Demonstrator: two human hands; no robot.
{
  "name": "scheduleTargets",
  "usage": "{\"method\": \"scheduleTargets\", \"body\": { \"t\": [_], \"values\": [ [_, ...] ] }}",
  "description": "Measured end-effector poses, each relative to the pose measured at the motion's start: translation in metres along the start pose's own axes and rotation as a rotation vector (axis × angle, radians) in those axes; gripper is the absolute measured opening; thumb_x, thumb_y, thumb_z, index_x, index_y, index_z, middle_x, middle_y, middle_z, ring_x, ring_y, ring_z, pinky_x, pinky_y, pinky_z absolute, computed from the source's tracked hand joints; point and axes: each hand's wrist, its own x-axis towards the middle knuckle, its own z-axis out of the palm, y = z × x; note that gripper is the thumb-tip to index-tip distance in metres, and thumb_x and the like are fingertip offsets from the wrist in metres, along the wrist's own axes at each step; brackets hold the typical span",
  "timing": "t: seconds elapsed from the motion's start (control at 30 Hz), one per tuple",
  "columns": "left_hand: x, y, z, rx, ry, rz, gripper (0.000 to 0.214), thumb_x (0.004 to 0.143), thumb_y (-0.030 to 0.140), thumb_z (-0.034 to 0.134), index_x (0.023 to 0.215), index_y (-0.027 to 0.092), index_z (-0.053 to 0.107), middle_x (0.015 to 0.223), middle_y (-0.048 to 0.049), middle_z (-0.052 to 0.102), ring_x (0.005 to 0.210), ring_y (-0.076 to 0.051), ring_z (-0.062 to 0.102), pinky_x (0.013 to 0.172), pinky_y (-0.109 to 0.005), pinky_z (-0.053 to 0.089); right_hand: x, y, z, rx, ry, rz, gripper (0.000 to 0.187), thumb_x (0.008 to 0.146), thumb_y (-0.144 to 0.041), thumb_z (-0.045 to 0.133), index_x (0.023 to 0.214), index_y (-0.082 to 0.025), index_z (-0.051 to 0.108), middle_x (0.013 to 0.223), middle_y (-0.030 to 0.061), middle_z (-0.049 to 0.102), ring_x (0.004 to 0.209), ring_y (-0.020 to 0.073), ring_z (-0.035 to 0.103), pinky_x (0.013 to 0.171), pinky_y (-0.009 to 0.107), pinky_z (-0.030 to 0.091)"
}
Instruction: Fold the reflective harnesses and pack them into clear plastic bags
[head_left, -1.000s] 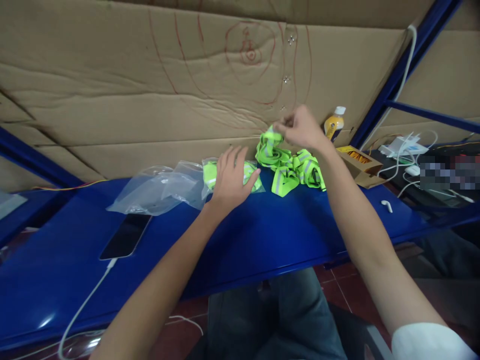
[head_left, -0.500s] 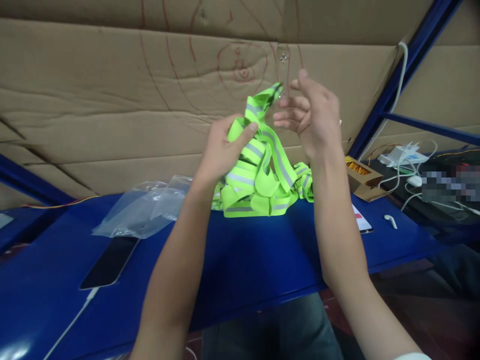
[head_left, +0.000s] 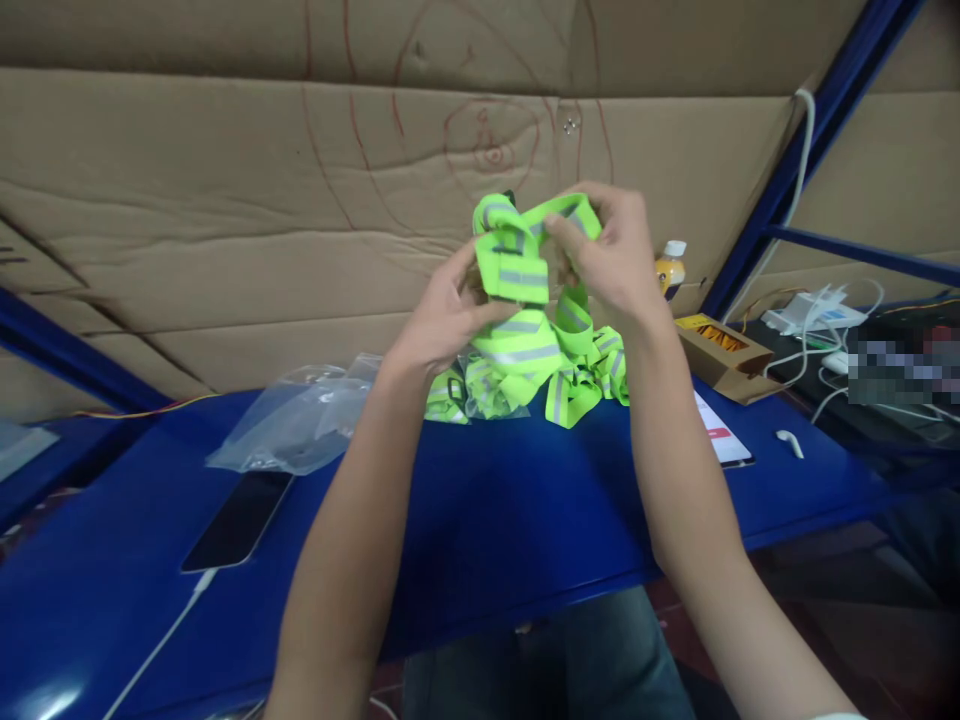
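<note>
Both my hands hold a neon-yellow reflective strap (head_left: 517, 275) up above the blue table (head_left: 487, 510). My left hand (head_left: 442, 320) pinches the folded strap from the left, thumb on its grey stripe. My right hand (head_left: 607, 255) grips the upper loop of the same strap from the right. The rest of the strap hangs down onto a pile of more yellow reflective straps (head_left: 570, 385) lying on the table under my hands. A clear bag holding another yellow strap (head_left: 457, 395) lies just left of the pile.
Empty clear plastic bags (head_left: 292, 420) lie at left, a black phone (head_left: 238, 520) on a white cable in front of them. At right are an open cardboard box (head_left: 724, 350), a small bottle (head_left: 669, 268), a white earbud (head_left: 789, 440) and chargers with cables (head_left: 814, 310). Cardboard sheets form the back wall.
My left hand left the bagged strap on the table and came up to join my right hand; together they lifted the strap and gathered it into a smaller fold.
</note>
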Motion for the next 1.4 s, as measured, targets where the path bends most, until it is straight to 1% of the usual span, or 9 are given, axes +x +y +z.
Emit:
{"method": "scheduleTargets", "body": {
  "t": [0.1,0.17,0.3,0.47,0.6,0.77,0.87,1.13,1.4],
  "values": [
    [-0.003,0.006,-0.012,0.140,-0.146,0.021,0.075,0.066,0.039,0.104,0.132,0.023,0.072,0.137,-0.0128,0.072,0.126,-0.033,0.070,0.106,-0.042,0.058,0.006,0.029,-0.017,-0.079,0.238,0.022,0.040,0.109,-0.063,0.049,0.117,-0.028,0.068,0.095,0.0095,0.078,0.096,0.0313,0.079,0.084,0.048,0.066],
    [-0.005,0.010,-0.019,0.254,-0.220,-0.002,0.067,0.075,0.038,0.097,0.135,0.024,0.070,0.129,-0.0121,0.074,0.112,-0.029,0.073,0.097,-0.039,0.060,0.006,0.040,-0.028,-0.172,0.259,0.060,0.038,0.105,-0.061,0.058,0.111,-0.025,0.070,0.095,0.0113,0.078,0.101,0.0339,0.079,0.088,0.051,0.065],
    [-0.008,0.018,-0.023,0.563,-0.148,0.049,0.050,0.078,0.026,0.087,0.126,0.023,0.072,0.114,-0.0094,0.076,0.100,-0.027,0.072,0.093,-0.042,0.060,-0.009,0.017,-0.041,-0.269,0.150,0.099,0.034,0.086,-0.049,0.087,0.098,-0.023,0.071,0.100,0.0130,0.078,0.106,0.0348,0.075,0.094,0.051,0.064],
    [-0.012,0.034,-0.001,0.710,-0.162,0.168,0.044,0.082,0.024,0.080,0.126,0.026,0.073,0.129,-0.0088,0.077,0.123,-0.033,0.070,0.114,-0.050,0.052,-0.025,-0.046,-0.034,-0.016,-0.170,-0.185,0.029,0.094,-0.033,0.080,0.120,-0.028,0.071,0.134,0.0043,0.075,0.125,0.0233,0.070,0.110,0.036,0.058],
    [-0.017,0.042,0.016,0.669,-0.200,0.216,0.030,0.091,0.033,0.079,0.120,0.025,0.075,0.120,-0.0081,0.080,0.122,-0.032,0.073,0.111,-0.043,0.054,-0.020,-0.040,-0.022,-0.087,-0.445,-0.140,0.017,0.088,-0.034,0.087,0.089,-0.024,0.073,0.088,-0.0036,0.076,0.086,0.0170,0.068,0.081,0.026,0.057],
    [-0.017,0.029,0.017,0.656,-0.208,0.221,0.036,0.093,0.039,0.079,0.126,0.027,0.072,0.125,-0.0085,0.079,0.114,-0.029,0.074,0.105,-0.039,0.056,-0.011,-0.017,-0.025,-0.132,-0.513,0.013,0.046,0.085,-0.035,0.091,0.058,-0.021,0.056,0.049,-0.0103,0.036,0.052,0.0073,0.031,0.051,0.024,0.029],
    [-0.013,0.019,0.013,0.601,-0.156,0.184,0.044,0.088,0.038,0.085,0.128,0.028,0.071,0.122,-0.0088,0.078,0.116,-0.028,0.073,0.102,-0.039,0.057,-0.011,-0.016,-0.029,-0.104,-0.445,0.087,0.057,0.087,-0.031,0.091,0.052,-0.021,0.046,0.048,-0.0095,0.031,0.053,0.0073,0.026,0.051,0.026,0.025],
    [-0.011,0.035,-0.004,0.582,-0.108,0.096,0.038,0.080,0.032,0.088,0.114,0.026,0.073,0.115,-0.0070,0.078,0.115,-0.032,0.070,0.101,-0.046,0.056,-0.008,-0.017,-0.017,0.066,-0.175,0.065,0.048,0.095,-0.048,0.082,0.064,-0.024,0.054,0.059,-0.0054,0.046,0.066,0.0144,0.047,0.061,0.026,0.043],
    [-0.014,0.056,-0.022,0.657,0.072,0.283,0.026,0.082,0.044,0.089,0.092,0.029,0.070,0.092,-0.0046,0.071,0.119,-0.036,0.062,0.107,-0.052,0.052,-0.006,-0.033,0.007,-0.145,0.342,-0.025,0.065,0.107,-0.064,0.056,0.062,-0.028,0.027,0.064,-0.0017,0.033,0.064,0.0176,0.036,0.071,0.036,0.040]
  ]
}}
